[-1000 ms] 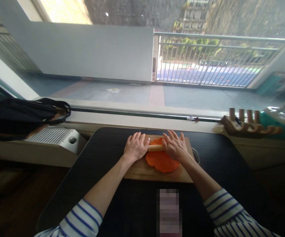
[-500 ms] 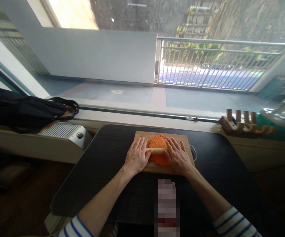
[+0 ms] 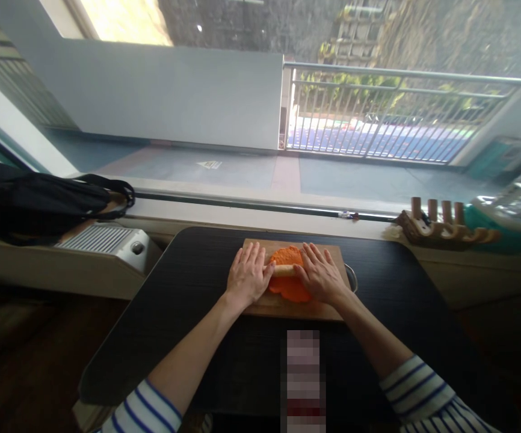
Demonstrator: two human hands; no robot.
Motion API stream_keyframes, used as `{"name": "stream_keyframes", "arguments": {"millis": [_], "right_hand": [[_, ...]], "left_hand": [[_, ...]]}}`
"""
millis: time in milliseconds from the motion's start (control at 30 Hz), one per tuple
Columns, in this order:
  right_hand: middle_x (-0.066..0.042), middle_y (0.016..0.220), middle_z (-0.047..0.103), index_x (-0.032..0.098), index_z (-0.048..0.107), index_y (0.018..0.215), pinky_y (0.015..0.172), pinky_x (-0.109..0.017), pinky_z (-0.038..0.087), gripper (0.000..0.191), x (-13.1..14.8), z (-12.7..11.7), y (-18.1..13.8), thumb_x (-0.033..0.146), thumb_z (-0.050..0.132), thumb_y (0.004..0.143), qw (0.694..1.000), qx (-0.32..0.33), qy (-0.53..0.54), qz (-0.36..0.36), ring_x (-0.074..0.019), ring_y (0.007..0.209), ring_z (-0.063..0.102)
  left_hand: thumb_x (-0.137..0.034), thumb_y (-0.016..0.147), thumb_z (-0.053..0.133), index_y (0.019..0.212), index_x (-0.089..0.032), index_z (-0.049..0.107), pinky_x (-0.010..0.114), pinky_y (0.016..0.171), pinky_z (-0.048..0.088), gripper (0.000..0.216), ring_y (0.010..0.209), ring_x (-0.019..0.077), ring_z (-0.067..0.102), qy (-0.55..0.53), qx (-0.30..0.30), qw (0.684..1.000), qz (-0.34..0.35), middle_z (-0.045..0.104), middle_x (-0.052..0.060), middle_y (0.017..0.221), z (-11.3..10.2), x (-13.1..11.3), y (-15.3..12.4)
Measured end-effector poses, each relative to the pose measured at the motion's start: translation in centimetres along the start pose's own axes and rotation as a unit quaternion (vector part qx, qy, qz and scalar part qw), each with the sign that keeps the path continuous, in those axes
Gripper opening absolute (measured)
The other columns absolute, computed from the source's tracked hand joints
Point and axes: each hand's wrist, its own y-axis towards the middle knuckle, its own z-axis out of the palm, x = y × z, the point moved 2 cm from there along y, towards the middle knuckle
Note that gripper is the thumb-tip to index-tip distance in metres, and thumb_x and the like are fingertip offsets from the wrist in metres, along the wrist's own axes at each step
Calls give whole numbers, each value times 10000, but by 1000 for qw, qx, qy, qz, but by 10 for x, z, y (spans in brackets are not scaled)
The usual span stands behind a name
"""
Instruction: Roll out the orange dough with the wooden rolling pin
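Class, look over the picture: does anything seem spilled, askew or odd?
A blocky, pixelated patch below the board looks odd because it hides whatever is there. No spill shows: the visible orange dough lies on the board.

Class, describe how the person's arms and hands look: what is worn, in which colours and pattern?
The left sleeve and right sleeve are white with blue stripes, ending partway along the forearms. The left hand and right hand are ungloved, with no watch or bracelet visible.
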Motion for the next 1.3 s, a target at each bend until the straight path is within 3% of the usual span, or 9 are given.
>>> {"name": "stream_keyframes", "arguments": {"millis": [300, 667, 967, 1300], "right_hand": [[-126, 1483, 337, 134, 401, 1396, 1118, -530, 165, 559, -2, 0, 19, 447, 213, 973, 999, -30, -8, 19, -262, 1391, 241], [-85, 1479, 350, 111, 374, 1410, 1159, -436, 90, 545, 9, 6, -36, 424, 246, 982, 997, -76, 6, -16, -202, 1397, 228], [-95, 1438, 420, 117, 411, 1389, 1148, -450, 167, 521, 13, 10, -63, 411, 278, 980, 994, -100, 15, -43, -227, 1370, 297], [-88, 1427, 440, 143, 433, 1374, 1145, -441, 189, 488, 12, 7, -69, 389, 277, 982, 994, -92, 25, -56, -213, 1361, 317]], "left_hand": [[-401, 946, 286, 1237, -128, 588, 449, 1076, 311, 501, 1273, 280, 452, -20, -29, 999, -19, 548, 135, 1328, 6, 5, 20], [-413, 964, 256, 1257, -50, 548, 433, 1077, 327, 550, 1273, 275, 456, -44, -11, 998, 40, 506, 177, 1356, -4, -4, -26], [-391, 970, 282, 1196, -88, 583, 423, 1039, 371, 483, 1237, 265, 493, -54, -28, 997, 51, 541, 160, 1329, -13, -9, -48], [-343, 967, 326, 1221, -108, 558, 413, 1033, 362, 417, 1214, 256, 511, -37, -44, 997, 56, 556, 154, 1315, -13, -14, -64]]}}
